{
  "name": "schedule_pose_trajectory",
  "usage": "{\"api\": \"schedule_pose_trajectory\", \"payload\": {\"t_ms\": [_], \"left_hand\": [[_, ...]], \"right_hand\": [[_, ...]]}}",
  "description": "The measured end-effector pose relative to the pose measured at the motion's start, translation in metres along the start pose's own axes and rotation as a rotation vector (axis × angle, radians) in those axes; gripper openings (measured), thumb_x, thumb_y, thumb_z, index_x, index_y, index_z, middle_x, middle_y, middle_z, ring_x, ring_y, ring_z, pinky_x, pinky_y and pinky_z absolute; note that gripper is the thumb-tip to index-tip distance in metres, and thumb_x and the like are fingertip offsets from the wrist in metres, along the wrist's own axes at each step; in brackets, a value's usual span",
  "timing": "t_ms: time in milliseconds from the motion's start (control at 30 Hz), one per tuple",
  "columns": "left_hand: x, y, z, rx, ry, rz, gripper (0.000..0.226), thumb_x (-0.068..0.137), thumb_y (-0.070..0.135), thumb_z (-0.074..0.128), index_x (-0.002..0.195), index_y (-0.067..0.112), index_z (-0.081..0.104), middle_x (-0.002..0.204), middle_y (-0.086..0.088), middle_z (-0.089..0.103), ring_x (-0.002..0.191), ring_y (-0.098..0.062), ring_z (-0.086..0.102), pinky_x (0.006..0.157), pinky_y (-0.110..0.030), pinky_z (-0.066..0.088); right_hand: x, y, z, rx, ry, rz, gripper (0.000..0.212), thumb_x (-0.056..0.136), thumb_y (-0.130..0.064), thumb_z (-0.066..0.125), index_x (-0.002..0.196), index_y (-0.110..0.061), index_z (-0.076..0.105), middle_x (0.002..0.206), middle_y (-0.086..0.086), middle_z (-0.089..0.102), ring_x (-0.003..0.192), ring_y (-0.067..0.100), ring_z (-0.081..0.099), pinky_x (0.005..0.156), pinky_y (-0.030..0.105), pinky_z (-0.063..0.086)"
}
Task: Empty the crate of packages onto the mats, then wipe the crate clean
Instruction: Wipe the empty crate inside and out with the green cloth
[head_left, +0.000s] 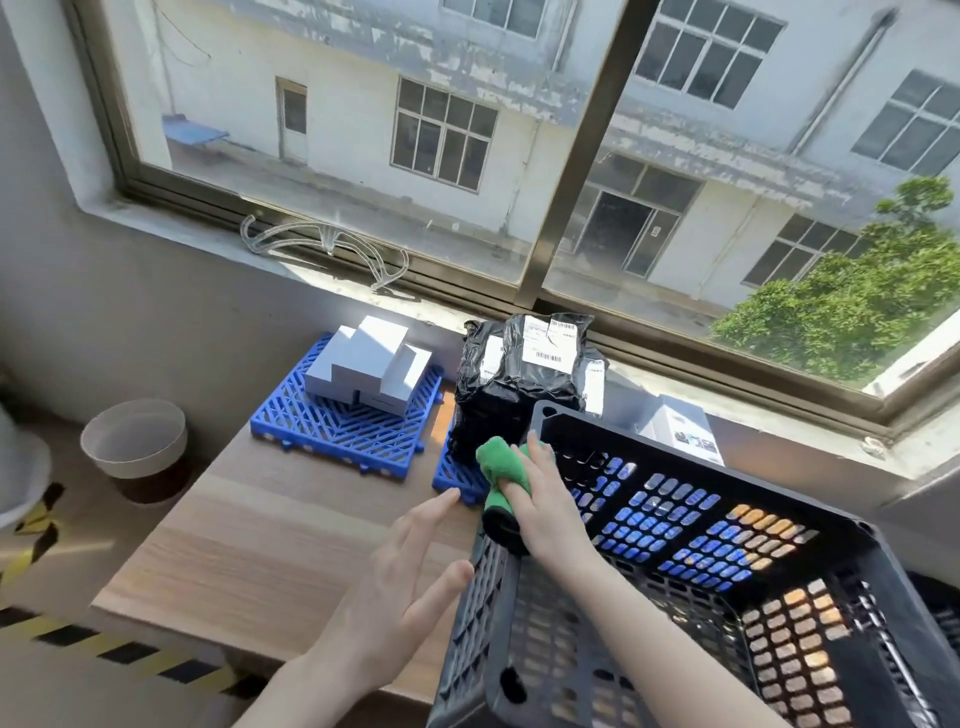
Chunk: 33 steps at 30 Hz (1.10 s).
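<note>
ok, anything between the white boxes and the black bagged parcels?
Head view: only blue mat edge and a strip of bare table between white boxes and black parcels.

Bin (134, 449), clear hanger (332, 249), hazard tape (119, 649)

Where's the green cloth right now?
Head view, centre frame: the green cloth is held in the right hand, pressed on the black crate rim at its far-left corner, beside the black packages.
</note>
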<state>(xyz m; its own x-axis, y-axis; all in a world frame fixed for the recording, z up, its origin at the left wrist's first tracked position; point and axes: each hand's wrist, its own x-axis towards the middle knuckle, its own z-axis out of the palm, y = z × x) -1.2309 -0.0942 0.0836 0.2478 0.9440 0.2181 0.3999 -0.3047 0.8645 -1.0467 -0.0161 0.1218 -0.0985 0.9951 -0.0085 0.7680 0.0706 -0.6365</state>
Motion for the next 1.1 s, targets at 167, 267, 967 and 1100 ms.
{"api": "schedule_pose_trajectory", "payload": {"t_ms": [167,267,967,1100], "left_hand": [[-0.006,0.018,0.008,0.067,0.011,-0.084,0.068,0.086,0.077,0.034,0.146,0.046,0.027,0.147,0.034,0.031,0.137,0.015,0.024,0.110,-0.020,0.027],[-0.008,0.031,0.017,0.126,0.035,-0.147,0.063,0.085,0.078,0.033,0.142,0.053,0.028,0.144,0.040,0.030,0.135,0.017,0.023,0.108,-0.019,0.027],[-0.028,0.107,0.117,0.333,0.355,-0.441,0.058,0.085,0.073,0.026,0.138,0.052,0.037,0.137,0.040,0.040,0.129,0.021,0.030,0.097,0.001,0.023],[-0.015,0.102,0.109,0.411,0.459,-0.452,0.050,0.087,0.066,0.028,0.132,0.052,0.046,0.119,0.033,0.058,0.117,0.016,0.046,0.093,-0.005,0.033]], "right_hand": [[0.043,0.011,-0.009,-0.039,0.021,-0.015,0.044,0.101,-0.022,0.041,0.144,-0.015,0.040,0.161,0.006,0.006,0.148,0.023,-0.002,0.117,0.030,0.000],[0.055,0.019,-0.020,-0.037,-0.030,-0.073,0.044,0.102,-0.023,0.039,0.145,-0.018,0.039,0.161,0.006,0.007,0.148,0.023,-0.001,0.117,0.032,0.000],[0.005,0.109,-0.024,0.709,0.088,-0.154,0.032,0.098,-0.024,0.052,0.130,-0.021,0.055,0.123,-0.004,0.040,0.113,0.005,0.044,0.098,0.011,0.030],[0.029,0.108,-0.012,0.774,0.150,-0.083,0.033,0.098,-0.023,0.051,0.130,-0.019,0.055,0.115,-0.001,0.043,0.095,-0.005,0.046,0.079,-0.005,0.028]]}}
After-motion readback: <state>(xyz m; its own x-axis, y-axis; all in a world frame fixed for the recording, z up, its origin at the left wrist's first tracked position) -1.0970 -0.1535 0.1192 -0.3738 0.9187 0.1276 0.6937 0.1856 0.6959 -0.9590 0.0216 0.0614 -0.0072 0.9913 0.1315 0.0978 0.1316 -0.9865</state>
